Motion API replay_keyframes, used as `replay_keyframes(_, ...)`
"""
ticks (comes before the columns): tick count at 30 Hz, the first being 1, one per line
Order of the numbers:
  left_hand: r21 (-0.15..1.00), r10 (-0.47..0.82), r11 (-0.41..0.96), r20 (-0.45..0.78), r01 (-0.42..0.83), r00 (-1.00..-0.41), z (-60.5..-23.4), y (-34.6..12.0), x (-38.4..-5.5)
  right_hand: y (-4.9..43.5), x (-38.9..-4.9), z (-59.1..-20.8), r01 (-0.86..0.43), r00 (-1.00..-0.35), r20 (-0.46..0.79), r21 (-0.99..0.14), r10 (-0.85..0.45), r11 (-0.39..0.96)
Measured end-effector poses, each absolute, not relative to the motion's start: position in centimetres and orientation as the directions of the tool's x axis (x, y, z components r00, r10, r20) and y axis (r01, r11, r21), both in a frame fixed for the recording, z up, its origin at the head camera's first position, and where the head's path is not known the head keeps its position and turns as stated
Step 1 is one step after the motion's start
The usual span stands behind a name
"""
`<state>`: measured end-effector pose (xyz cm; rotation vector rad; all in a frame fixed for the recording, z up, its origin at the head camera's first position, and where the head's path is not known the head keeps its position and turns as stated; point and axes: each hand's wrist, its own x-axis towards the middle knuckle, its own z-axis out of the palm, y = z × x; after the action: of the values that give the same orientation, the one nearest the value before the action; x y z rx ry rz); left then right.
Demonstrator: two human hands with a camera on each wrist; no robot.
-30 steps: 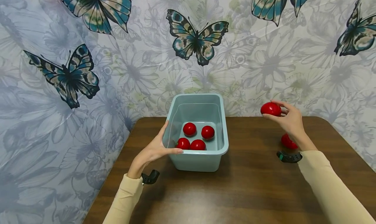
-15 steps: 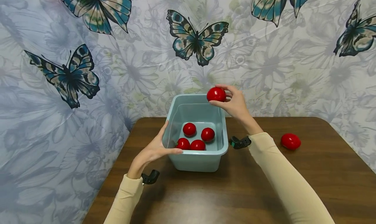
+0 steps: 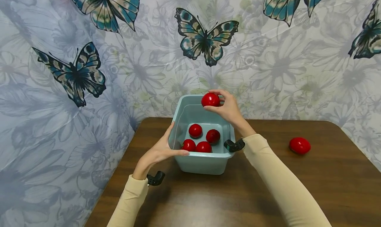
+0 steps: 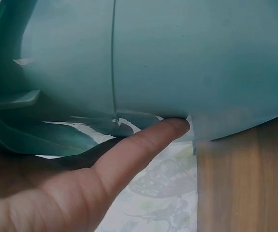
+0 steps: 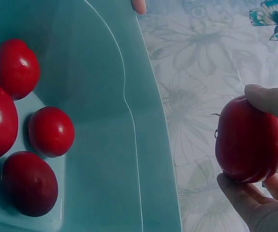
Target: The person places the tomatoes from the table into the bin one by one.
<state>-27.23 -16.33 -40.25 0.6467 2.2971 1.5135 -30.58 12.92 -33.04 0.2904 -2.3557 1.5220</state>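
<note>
A light blue-green plastic bin (image 3: 205, 164) stands on the table with several red tomatoes (image 3: 195, 130) on its floor. My left hand (image 3: 160, 149) rests at the bin's near left corner, thumb along the front rim and fingers along the left side. In the left wrist view a straight finger (image 4: 139, 145) touches the bin's outer wall. Above the far end of the bin, my right hand (image 3: 230, 113) holds another tomato (image 3: 210, 99) between thumb and fingers. The right wrist view shows a bit of stem on this held tomato (image 5: 252, 140).
One more tomato (image 3: 300, 145) lies on the brown wooden table (image 3: 268, 184), to the right of the bin. Behind the table hangs a floral cloth (image 3: 268, 61) printed with butterflies. Black bands (image 3: 234, 145) are worn on both wrists.
My right hand has carried its tomato left from the table's right side to above the bin's far end, slowing lately. The left hand has stayed on the bin. The head view has shifted slightly.
</note>
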Motion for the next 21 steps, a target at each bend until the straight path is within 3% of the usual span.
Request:
replay_keyframes(13,0.923,0.527,0.331,-0.011,0.193,-0.850,-40.24,-16.31,-27.43,12.93,-30.91,-33.41,-0.334,-0.934,0.356,-0.845,-0.026,0.419)
replay_keyframes(21,0.927,0.530,0.323,-0.012,0.189,-0.848,-40.19,-16.33,-27.39,13.43,-30.90,-33.45,-0.348,-0.936,0.345,-0.878,-0.069,0.329)
